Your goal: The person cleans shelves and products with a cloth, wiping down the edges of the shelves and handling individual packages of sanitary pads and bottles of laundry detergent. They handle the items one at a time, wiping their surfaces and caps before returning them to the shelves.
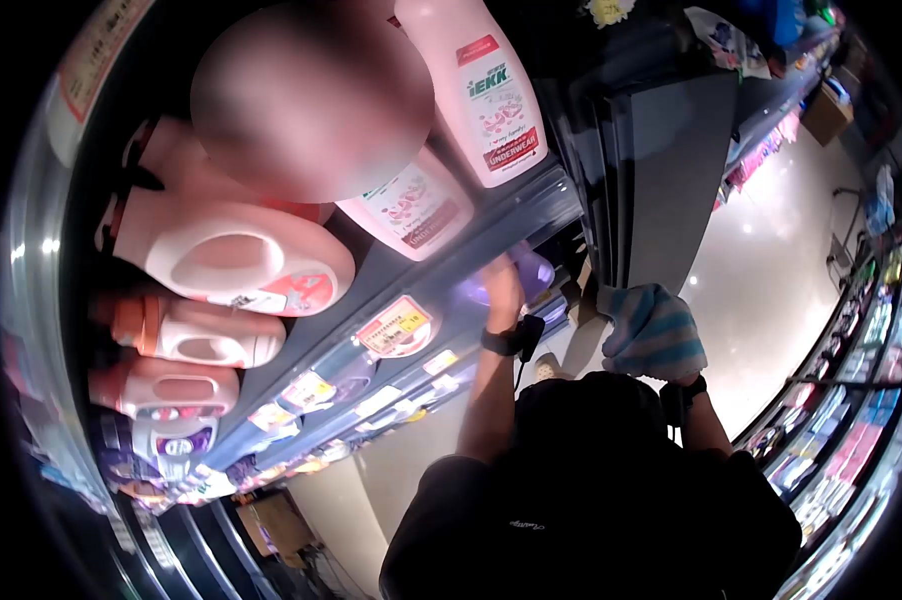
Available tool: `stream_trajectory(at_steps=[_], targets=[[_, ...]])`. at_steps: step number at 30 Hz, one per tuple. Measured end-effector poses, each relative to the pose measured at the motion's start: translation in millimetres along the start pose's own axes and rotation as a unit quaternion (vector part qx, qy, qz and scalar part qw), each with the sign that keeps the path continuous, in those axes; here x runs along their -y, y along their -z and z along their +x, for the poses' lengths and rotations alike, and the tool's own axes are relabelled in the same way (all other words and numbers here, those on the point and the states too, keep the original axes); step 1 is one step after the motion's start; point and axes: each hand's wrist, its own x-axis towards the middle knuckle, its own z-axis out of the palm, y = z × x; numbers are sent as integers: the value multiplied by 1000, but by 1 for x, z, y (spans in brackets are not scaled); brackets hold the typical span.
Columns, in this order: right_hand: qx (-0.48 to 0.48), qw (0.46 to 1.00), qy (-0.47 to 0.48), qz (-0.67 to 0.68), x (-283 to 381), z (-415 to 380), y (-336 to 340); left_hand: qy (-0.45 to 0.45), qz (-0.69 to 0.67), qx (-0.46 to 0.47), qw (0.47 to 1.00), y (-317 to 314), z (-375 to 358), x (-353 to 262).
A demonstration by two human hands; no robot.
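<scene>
My left hand [503,285] reaches up beside a purple bottle [533,272] under the shelf edge; the hand is blurred and its fingers cannot be made out. A dark band circles that wrist. Bunched at the end of my right arm is a blue, grey and white striped cloth [653,335], which covers my right hand [679,366] and hides its fingers. The cloth is close to the lower end of a dark panel.
Pink bottles [496,95] stand on the upper left shelf, with price tags along the shelf edge [396,328]. A tall dark panel [676,180] rises beyond my hands. Stocked shelves [861,430] line the right, across a pale floor [761,270].
</scene>
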Motion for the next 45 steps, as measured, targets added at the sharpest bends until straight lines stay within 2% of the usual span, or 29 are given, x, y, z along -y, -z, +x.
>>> stream_trajectory(at_steps=[1,2,5,6,7,8,11,12,16,19,21,22,24,27,28,30,31,33,34,35,36,38,41,42,43,44,45], targets=[[12,1000,1,-1,2,3,5,-33,19,-26,999,0,1,-8],[25,1000,1,-2,5,6,10,-26,-9,-49,998,-1,3,-9],[60,998,7,-4,14,18,23,26,-192,-87,977,4,6,-44],[71,997,11,-5,17,22,28,119,-341,-103,927,2,3,-54],[81,997,14,-4,20,26,31,208,-480,-114,845,2,0,-71],[92,996,20,-3,24,30,34,185,-392,-106,895,1,-2,-90],[122,992,40,-10,35,43,38,192,-382,-66,902,-1,-11,-113],[133,990,51,-16,38,47,38,216,-428,-74,874,-2,-11,-127],[173,974,112,-90,41,57,34,203,-468,-49,859,-15,-30,-148],[188,940,180,-220,22,62,33,224,-500,10,836,-30,-49,-144],[208,922,189,-267,12,67,33,224,-515,73,824,-35,-60,-141],[222,921,174,-268,8,69,32,224,-503,99,829,-36,-62,-150],[227,913,209,-267,-13,79,35,218,-505,138,824,-33,-68,-159],[168,884,333,-282,-36,91,46,255,-503,149,812,-24,-81,-165],[122,875,360,-300,-16,84,39,241,-514,162,807,-22,-84,-166],[102,851,381,-346,22,83,27,241,-475,199,823,-13,-87,-167],[130,839,372,-375,41,89,22,242,-455,217,829,-7,-88,-169],[143,847,353,-370,45,97,13,225,-414,228,852,-2,-88,-176],[129,868,341,-336,31,101,9,221,-375,230,870,0,-91,-176],[107,862,346,-355,24,102,5,216,-337,233,886,2,-93,-177],[84,855,349,-374,18,104,1,235,-350,230,877,3,-98,-173],[20,773,380,-508,11,104,-9,273,-376,224,857,6,-106,-162],[-76,606,399,-684,-4,98,-17,240,-392,205,864,5,-101,-173],[23,769,374,-518,-2,99,-17,235,-396,212,862,5,-103,-170],[153,924,305,-173,0,100,-17,230,-398,219,861,7,-106,-162],[202,949,233,63,2,100,-17,215,-385,223,869,8,-109,-155],[205,922,329,-18,9,102,-21,201,-372,226,878,8,-112,-147]])
